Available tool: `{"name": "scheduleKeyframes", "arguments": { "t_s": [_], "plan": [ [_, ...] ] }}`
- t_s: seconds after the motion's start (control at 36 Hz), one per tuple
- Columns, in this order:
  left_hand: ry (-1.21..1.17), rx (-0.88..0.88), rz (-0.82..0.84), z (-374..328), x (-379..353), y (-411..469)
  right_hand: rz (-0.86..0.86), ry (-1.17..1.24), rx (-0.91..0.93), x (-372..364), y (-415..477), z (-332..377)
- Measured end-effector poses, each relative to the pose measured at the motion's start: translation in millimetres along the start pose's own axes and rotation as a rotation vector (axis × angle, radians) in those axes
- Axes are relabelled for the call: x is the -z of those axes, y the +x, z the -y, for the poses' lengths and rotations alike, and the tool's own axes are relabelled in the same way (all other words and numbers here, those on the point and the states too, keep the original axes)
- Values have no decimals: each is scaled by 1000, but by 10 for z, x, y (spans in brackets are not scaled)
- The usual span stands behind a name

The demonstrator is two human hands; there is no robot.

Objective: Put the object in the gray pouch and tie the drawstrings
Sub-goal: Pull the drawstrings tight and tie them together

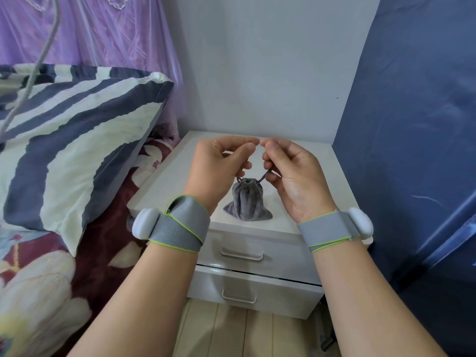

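Note:
A small gray velvet pouch (247, 199) stands upright on the white nightstand (332, 181), its mouth gathered tight. Two thin gray drawstrings (263, 177) rise from its neck. My left hand (219, 166) pinches the left string above the pouch. My right hand (288, 173) pinches the right string, which runs taut from the neck into my fingers. Both sets of fingertips nearly touch above the pouch. The object is not visible; the pouch looks full.
The nightstand has two drawers with handles (242, 253). A bed with a striped pillow (72, 140) lies to the left, a blue fabric panel (417, 124) stands to the right, and a white wall is behind. Wooden floor shows below.

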State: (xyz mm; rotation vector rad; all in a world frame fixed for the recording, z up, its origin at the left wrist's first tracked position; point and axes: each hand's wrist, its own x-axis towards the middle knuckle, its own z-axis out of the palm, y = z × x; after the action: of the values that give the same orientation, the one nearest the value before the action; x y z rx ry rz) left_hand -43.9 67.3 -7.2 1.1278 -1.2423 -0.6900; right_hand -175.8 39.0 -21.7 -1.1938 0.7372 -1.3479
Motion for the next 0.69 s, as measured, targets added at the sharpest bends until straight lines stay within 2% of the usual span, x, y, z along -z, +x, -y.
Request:
{"name": "scheduleKeyframes", "arguments": {
  "t_s": [0.14,0.33,0.69],
  "plan": [
    [33,-9,30,27,-10,9,-29,-15,29,-1,11,-32],
    [35,-3,17,62,5,28,12,13,-28,12,7,-7],
    [15,-9,40,65,-34,9,-128,-43,-91,-9,1,-76]
  ]
}}
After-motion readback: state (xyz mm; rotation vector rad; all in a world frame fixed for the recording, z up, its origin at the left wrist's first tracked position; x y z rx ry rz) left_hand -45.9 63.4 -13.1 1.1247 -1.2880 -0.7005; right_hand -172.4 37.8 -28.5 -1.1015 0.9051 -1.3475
